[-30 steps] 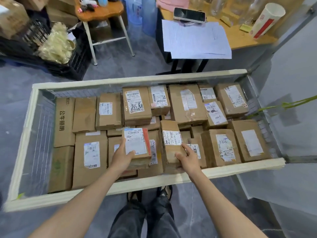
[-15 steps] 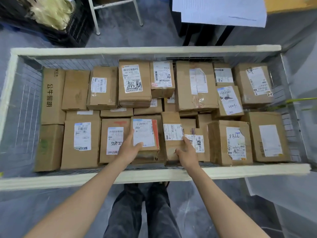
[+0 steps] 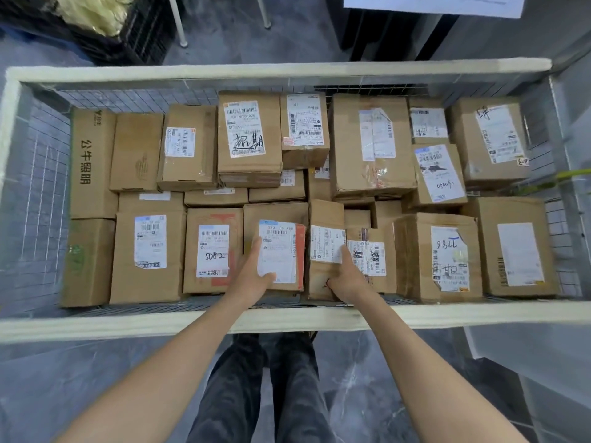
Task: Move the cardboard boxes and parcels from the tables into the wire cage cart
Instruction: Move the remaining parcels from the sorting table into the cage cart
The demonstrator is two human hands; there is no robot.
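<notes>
**Inside the wire cage cart, both hands on the front row**

Across most of the view, the wire cage cart (image 3: 278,71) is packed with brown cardboard boxes. The lower layers show only as slivers between the top ones. Beyond its far rim, a desk (image 3: 383,33) is cut off by the frame, with only a white sheet (image 3: 431,3) and dark underside showing. A black crate (image 3: 140,33) holding something pale and stringy is half out of view.

Far left, a tall box (image 3: 91,161) reads 公牛照明. A box at the back (image 3: 248,132) carries large black handwritten characters, hard to make out. Another near the front (image 3: 212,251) is marked "5D82" by hand. Most printed labels are too small to read.

The left hand (image 3: 252,279) grips an orange-edged parcel (image 3: 281,247) labelled "330 05 A68", thumb over the label. Just beside it, the right hand (image 3: 348,279) holds a narrow box (image 3: 323,215), forefinger stretched across its label and the other fingers hidden.
</notes>
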